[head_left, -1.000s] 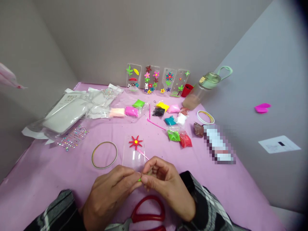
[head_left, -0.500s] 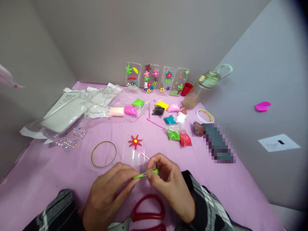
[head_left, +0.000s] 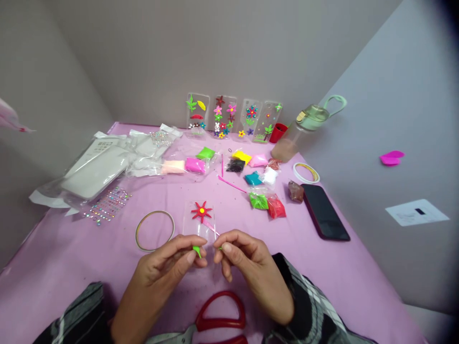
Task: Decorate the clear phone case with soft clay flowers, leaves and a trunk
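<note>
Nearly closed, the left hand (head_left: pixel 161 272) pinches a small, tapered piece of bright green clay (head_left: pixel 197 251) between thumb and fingers; the right hand (head_left: pixel 251 270), likewise nearly closed, grips a barely visible green bit (head_left: pixel 221 248). Both are just in front of the clear phone case (head_left: pixel 190 224) bearing a red, yellow-centred flower (head_left: pixel 201 210).

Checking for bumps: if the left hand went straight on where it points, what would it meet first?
The left hand would probably meet the right hand first, though depth is unclear.
</note>
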### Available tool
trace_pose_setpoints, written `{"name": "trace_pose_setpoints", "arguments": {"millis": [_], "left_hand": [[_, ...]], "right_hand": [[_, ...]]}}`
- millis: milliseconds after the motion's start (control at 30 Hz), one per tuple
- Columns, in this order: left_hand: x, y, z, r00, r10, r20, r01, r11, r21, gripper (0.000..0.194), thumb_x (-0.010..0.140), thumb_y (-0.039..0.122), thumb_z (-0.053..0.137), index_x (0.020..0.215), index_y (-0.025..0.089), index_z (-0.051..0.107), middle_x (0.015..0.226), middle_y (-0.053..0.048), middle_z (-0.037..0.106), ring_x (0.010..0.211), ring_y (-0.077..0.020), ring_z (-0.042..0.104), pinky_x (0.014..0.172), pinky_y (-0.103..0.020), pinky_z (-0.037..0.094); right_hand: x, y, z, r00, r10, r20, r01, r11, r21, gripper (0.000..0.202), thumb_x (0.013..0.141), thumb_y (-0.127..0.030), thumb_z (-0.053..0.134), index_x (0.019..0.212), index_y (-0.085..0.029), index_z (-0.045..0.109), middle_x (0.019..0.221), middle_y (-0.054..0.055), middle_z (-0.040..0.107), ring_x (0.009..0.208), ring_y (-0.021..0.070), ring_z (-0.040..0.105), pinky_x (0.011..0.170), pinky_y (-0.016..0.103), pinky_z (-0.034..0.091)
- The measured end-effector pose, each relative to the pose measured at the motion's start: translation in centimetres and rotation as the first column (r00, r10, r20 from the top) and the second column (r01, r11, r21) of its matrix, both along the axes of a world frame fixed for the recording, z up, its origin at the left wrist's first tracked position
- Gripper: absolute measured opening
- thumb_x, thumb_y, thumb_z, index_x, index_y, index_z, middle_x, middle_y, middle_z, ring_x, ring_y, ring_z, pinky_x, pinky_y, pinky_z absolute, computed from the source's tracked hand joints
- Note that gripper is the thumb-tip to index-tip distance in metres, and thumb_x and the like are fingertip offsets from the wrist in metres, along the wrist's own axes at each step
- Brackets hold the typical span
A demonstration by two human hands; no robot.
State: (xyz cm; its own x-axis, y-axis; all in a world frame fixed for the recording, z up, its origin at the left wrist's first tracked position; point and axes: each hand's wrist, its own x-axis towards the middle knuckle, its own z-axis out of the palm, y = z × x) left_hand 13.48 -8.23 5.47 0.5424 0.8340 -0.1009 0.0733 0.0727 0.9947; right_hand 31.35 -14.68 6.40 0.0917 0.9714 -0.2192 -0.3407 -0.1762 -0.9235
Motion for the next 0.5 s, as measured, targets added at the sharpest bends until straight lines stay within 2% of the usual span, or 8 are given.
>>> {"name": "trace_pose_setpoints", "arguments": {"millis": [100, 167, 233, 367, 500], "left_hand": [[0.08, -0.01, -0.22, 0.998, 0.011, 0.061, -0.007, 0.997, -0.073, 0.021, 0.083, 0.026, 0.071, 0.104, 0.029, 0.073, 0.079, 0.003, 0.076, 0.073, -0.0117, 0.073, 0.067, -0.014, 0.057], [0.14, -0.08, -0.35, 0.997, 0.041, 0.064, -0.036, 0.997, -0.071, 0.021, 0.08, 0.025, 0.075, 0.101, 0.028, 0.073, 0.076, 0.004, 0.072, 0.066, -0.0101, 0.071, 0.061, -0.013, 0.055], [0.14, -0.11, -0.29, 0.998, 0.056, 0.037, -0.055, 0.998, -0.029, 0.015, 0.082, 0.026, 0.073, 0.097, 0.028, 0.074, 0.076, 0.004, 0.071, 0.065, -0.0095, 0.069, 0.061, -0.013, 0.055], [-0.07, 0.03, 0.2, 1.0, 0.017, 0.004, -0.018, 0.996, 0.092, 0.009, 0.086, 0.026, 0.066, 0.089, 0.028, 0.075, 0.075, 0.004, 0.071, 0.066, -0.0108, 0.069, 0.062, -0.015, 0.055], [-0.33, 0.2, 0.53, 0.998, 0.007, -0.059, 0.004, 0.982, 0.191, 0.02, 0.09, 0.025, 0.06, 0.073, 0.024, 0.07, 0.063, 0.004, 0.063, 0.06, -0.0098, 0.061, 0.058, -0.015, 0.051]], "right_hand": [[0.06, 0.03, -0.02, 1.0, 0.004, 0.003, -0.004, 1.0, -0.013, 0.025, 0.088, -0.041, 0.068, 0.089, -0.016, 0.069, 0.073, 0.0, 0.065, 0.052, 0.0072, 0.05, 0.054, 0.022, 0.043], [0.09, 0.05, -0.05, 1.0, 0.006, 0.007, -0.006, 1.0, -0.015, 0.026, 0.087, -0.042, 0.068, 0.089, -0.017, 0.069, 0.073, 0.0, 0.065, 0.052, 0.0073, 0.05, 0.054, 0.022, 0.043], [0.11, 0.06, -0.06, 1.0, 0.007, 0.014, -0.007, 1.0, -0.014, 0.026, 0.087, -0.043, 0.068, 0.089, -0.017, 0.069, 0.073, 0.0, 0.065, 0.052, 0.0074, 0.05, 0.054, 0.022, 0.043], [0.13, 0.01, -0.02, 1.0, 0.017, 0.017, -0.017, 1.0, -0.023, 0.026, 0.087, -0.043, 0.068, 0.089, -0.017, 0.069, 0.072, 0.0, 0.065, 0.052, 0.0075, 0.05, 0.053, 0.022, 0.043], [0.12, -0.02, 0.0, 1.0, 0.017, 0.011, -0.017, 1.0, -0.013, 0.026, 0.088, -0.042, 0.068, 0.088, -0.016, 0.068, 0.072, 0.0, 0.066, 0.051, 0.0067, 0.05, 0.053, 0.022, 0.042]]}}
